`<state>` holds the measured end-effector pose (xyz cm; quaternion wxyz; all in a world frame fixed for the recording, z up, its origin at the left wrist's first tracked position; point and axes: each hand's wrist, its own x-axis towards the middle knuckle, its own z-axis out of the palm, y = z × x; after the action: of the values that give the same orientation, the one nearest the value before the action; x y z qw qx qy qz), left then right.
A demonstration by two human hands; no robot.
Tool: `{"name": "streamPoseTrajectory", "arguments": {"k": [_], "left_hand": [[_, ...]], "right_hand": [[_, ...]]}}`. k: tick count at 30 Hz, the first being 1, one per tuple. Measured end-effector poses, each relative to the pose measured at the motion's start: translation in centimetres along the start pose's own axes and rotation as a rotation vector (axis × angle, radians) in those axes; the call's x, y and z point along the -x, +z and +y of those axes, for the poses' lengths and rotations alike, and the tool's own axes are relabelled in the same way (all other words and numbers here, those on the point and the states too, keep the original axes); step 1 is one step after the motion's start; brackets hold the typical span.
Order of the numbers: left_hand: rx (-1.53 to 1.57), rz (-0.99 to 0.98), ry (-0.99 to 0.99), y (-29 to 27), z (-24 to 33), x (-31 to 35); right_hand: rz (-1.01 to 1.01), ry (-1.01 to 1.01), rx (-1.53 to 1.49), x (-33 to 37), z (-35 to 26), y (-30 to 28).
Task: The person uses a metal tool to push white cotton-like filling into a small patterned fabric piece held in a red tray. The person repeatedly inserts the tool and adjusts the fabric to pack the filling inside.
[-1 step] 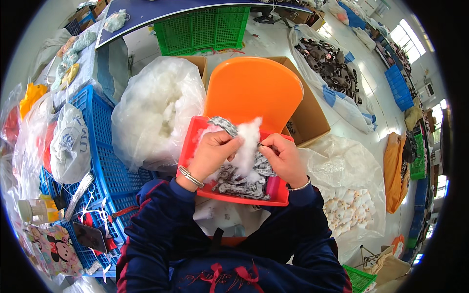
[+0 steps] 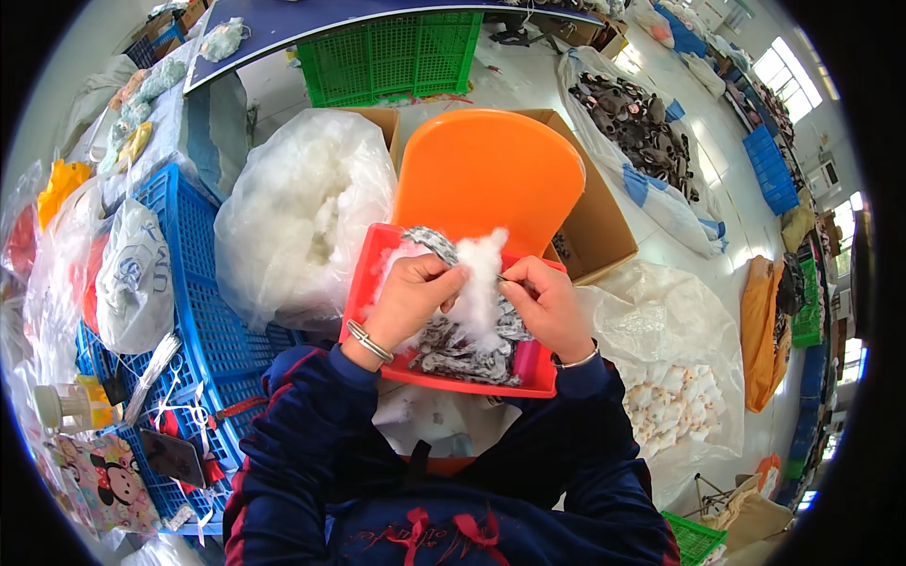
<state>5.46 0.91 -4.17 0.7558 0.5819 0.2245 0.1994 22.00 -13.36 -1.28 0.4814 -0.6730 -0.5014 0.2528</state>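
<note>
A red plastic tray (image 2: 444,378) sits at my lap, holding several grey-and-white fuzzy fabric pieces (image 2: 462,357). Above it, my left hand (image 2: 412,294) pinches a narrow grey-and-white fuzzy fabric piece (image 2: 432,240), which curves up past the fingers. A tuft of white fiber stuffing (image 2: 483,274) stands between both hands. My right hand (image 2: 549,304) is closed on a thin dark metal tool (image 2: 501,277); only its short tip shows, close to the tuft, so its kind is unclear. More fluff lies in the tray behind my left hand.
An orange chair (image 2: 491,184) stands right behind the tray, with a cardboard box (image 2: 599,231) beside it. A clear bag of stuffing (image 2: 307,208) is at the left, near blue crates (image 2: 203,311). At the right lies a bag of small pale pieces (image 2: 675,401).
</note>
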Motion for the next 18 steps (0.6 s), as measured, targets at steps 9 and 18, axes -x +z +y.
{"name": "streamPoseTrajectory", "arguments": {"k": [9, 18], "left_hand": [[0.039, 0.129, 0.044, -0.3, 1.7, -0.1], [0.094, 0.143, 0.056, -0.4, 1.8, -0.3]], "right_hand": [[-0.008, -0.015, 0.076, 0.2, -0.4, -0.3], [0.003, 0.026, 0.018, 0.1, -0.4, -0.4]]}}
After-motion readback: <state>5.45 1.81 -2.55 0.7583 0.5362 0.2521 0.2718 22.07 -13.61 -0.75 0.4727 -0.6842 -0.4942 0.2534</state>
